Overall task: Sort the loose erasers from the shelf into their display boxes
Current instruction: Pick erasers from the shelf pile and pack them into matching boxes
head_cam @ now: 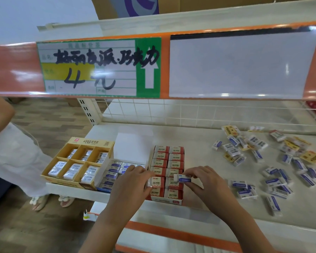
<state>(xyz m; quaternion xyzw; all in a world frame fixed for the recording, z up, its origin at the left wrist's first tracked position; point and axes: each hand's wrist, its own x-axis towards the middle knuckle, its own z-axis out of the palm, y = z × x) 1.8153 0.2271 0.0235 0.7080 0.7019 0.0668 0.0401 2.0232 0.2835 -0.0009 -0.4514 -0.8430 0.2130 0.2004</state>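
Three display boxes stand side by side at the shelf's front left. The yellow box (91, 142) has six compartments of wrapped erasers. The middle white box (133, 145) holds blue-sleeved erasers. The red box (175, 202) is packed with red 2B erasers. My left hand (130, 187) pinches a red 2B eraser (156, 182) over the red box's front left. My right hand (206, 181) pinches a blue-sleeved eraser (183, 178) above the same box. Several loose erasers (274, 165), blue, yellow and a red one, lie scattered on the right of the shelf.
An upper shelf edge with a handwritten price label (98, 67) hangs overhead. A wire grid (190, 112) backs the white shelf (199, 141). A person in white clothing (13, 157) and sandals stands at the left on the wooden floor.
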